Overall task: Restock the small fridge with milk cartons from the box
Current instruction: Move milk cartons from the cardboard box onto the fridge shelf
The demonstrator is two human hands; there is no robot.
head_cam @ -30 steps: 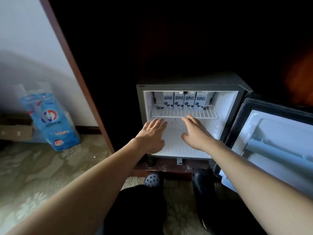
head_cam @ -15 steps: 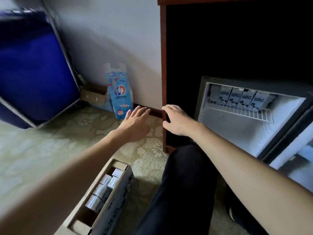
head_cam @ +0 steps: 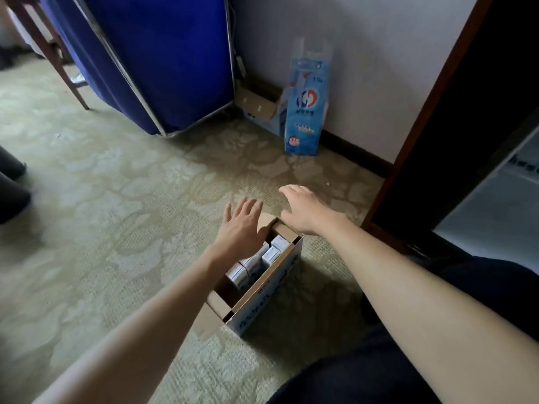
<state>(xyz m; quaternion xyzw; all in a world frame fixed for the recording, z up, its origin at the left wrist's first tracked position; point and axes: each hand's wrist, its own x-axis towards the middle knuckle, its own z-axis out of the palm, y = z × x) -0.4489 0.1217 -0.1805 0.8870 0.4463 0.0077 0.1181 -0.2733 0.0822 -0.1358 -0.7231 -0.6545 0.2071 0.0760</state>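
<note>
- On the carpet point(head_cam: 116, 214), between both forearms, stands the open box point(head_cam: 262, 312) with milk cartons point(head_cam: 275, 252) upright inside.
- Left hand point(head_cam: 240, 228) hovers above the box's far end, fingers spread, holding nothing; the cartons sit just below its wrist.
- Right hand point(head_cam: 306, 211) is over the far flap, fingers relaxed, empty.
</note>
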